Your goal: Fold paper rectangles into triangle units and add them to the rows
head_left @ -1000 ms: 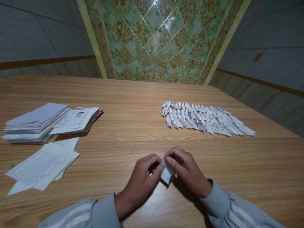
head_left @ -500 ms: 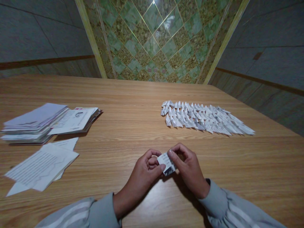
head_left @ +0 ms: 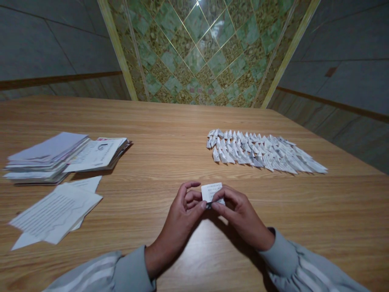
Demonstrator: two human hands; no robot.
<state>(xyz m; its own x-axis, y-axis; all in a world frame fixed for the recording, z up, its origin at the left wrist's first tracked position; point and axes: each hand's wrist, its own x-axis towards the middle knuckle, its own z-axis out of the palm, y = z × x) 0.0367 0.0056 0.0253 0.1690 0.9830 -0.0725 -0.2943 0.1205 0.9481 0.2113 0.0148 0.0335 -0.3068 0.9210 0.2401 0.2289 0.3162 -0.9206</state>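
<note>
Since half a second ago the paper slip (head_left: 212, 190) has tipped from a slant to upright, printed face toward the camera, and now shows above the fingertips. Judged: the crease along its lower edge is being worked. Left hand (head_left: 182, 221) and right hand (head_left: 240, 217) meet at 6 o'clock on the table (head_left: 170, 134), wrists low, each thumb and forefinger pinched on the slip's bottom edge. Folded pieces (head_left: 261, 152) lie in rows at 2 o'clock, the paper stack (head_left: 45, 156) at 10, loose sheets (head_left: 56, 211) at 9.
</note>
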